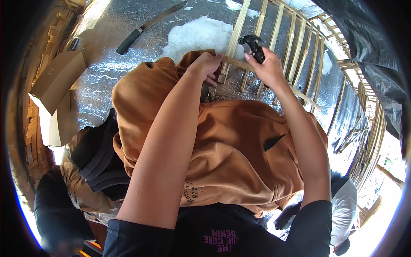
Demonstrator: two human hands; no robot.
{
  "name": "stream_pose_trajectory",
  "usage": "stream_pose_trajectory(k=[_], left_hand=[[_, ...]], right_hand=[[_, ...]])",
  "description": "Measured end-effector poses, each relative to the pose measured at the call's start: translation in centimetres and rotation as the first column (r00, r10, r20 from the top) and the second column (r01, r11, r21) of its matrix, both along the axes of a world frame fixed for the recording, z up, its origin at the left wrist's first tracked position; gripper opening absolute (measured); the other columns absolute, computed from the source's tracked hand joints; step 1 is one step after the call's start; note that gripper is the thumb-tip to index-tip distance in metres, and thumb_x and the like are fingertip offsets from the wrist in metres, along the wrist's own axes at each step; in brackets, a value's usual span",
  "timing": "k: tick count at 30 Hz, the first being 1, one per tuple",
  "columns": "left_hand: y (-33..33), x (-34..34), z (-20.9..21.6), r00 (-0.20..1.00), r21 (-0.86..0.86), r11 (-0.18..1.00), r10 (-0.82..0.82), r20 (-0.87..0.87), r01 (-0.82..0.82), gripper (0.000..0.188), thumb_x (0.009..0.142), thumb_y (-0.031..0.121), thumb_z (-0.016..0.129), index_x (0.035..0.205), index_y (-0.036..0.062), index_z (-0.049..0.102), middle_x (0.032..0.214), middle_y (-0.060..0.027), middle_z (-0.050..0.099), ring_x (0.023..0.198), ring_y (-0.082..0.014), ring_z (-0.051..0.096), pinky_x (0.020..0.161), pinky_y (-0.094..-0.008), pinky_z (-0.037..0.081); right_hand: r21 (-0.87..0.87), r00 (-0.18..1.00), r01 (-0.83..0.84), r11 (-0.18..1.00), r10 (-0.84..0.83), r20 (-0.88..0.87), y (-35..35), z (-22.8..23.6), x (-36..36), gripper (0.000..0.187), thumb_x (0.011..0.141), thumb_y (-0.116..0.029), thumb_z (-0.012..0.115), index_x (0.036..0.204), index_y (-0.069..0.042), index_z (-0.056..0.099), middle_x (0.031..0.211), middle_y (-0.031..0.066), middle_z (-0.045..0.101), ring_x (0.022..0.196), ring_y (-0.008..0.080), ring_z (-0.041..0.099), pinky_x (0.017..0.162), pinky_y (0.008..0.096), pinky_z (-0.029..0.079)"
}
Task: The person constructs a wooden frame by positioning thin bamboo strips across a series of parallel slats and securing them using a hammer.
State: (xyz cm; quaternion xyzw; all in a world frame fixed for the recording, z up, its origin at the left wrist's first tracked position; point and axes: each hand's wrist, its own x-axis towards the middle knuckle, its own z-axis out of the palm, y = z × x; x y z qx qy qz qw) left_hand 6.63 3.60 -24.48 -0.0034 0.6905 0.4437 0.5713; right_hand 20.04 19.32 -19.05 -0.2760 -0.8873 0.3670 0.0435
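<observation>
In my right hand point(270, 68) is a small black claw hammer point(257, 50), gripped with its head pointing up and away from me. Below the hammer runs a wooden crosspiece point(239, 64), the near rail of a frame made of several pale, thin slats point(278, 28). My left hand point(206, 65) is bent around the left end of this frame, its fingers curled by the joint of a slat and the crosspiece. Whether a nail is between those fingers cannot be seen. Brown cloth point(244, 150) covers my lap and legs, under both forearms.
A long knife with a black handle point(128, 42) lies on the silver foil sheet point(102, 92) at the far left. Nearer stands an open cardboard box point(58, 81) by a woven wall point(33, 128). Dark plastic sheeting point(376, 51) hangs at right.
</observation>
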Motion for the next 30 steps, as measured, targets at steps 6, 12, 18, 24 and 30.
stream_pose_trajectory(k=[6,12,18,24,30], left_hand=[[-0.6,-0.9,-0.1,0.996,0.02,1.0,-0.004,0.084,0.003,0.073,0.1,0.051,0.051,0.131,-0.0151,0.043,0.139,-0.0415,0.038,0.131,-0.0593,0.038,0.085,-0.0634,0.056],[0.1,-0.6,-0.3,0.996,0.02,0.999,-0.044,0.072,0.043,0.073,0.1,0.052,0.051,0.131,-0.0135,0.044,0.137,-0.0402,0.04,0.128,-0.0588,0.041,0.085,-0.0647,0.055],[0.0,-0.8,-0.4,0.997,-0.001,0.999,-0.049,0.065,0.049,0.068,0.1,0.052,0.051,0.126,-0.0105,0.048,0.135,-0.0384,0.043,0.126,-0.0555,0.045,0.083,-0.0635,0.056],[-0.1,-1.2,-1.2,0.993,-0.013,0.994,-0.112,0.046,0.112,0.065,0.1,0.053,0.05,0.121,-0.0083,0.051,0.134,-0.0355,0.045,0.12,-0.0519,0.051,0.078,-0.0588,0.059],[0.1,-0.7,-1.4,0.997,-0.041,0.996,-0.082,-0.009,0.081,0.061,0.1,0.053,0.051,0.118,-0.0055,0.055,0.12,-0.0274,0.054,0.096,-0.0406,0.061,0.068,-0.0525,0.061]], right_hand=[[0.01,0.993,0.054,0.999,-0.052,-0.103,-4.1,5.1,1.1,0.033,0.092,-0.023,0.067,0.114,-0.001,0.055,0.08,0.0167,0.071,0.071,0.0303,0.072,0.068,0.0399,0.055],[0.174,0.922,0.241,0.955,-0.169,-0.349,-8.9,4.7,3.0,0.028,0.099,-0.016,0.056,0.12,0.0,0.046,0.08,0.0258,0.066,0.072,0.0464,0.067,0.058,0.0531,0.052],[0.227,0.969,0.176,0.958,-0.128,-0.213,-9.4,-0.3,4.2,0.035,0.099,-0.016,0.056,0.126,0.003,0.043,0.08,0.0325,0.063,0.074,0.0504,0.064,0.057,0.0553,0.051],[0.241,0.988,0.151,0.959,-0.153,-0.01,-9.1,-1.7,4.1,0.039,0.098,-0.016,0.057,0.129,0.002,0.042,0.076,0.0314,0.064,0.072,0.0504,0.064,0.057,0.0556,0.051],[0.172,0.951,0.171,0.97,-0.116,-0.286,-9.9,-2.0,3.8,0.037,0.096,-0.013,0.059,0.128,0.0,0.043,0.077,0.0322,0.064,0.072,0.0501,0.064,0.057,0.0572,0.051]])
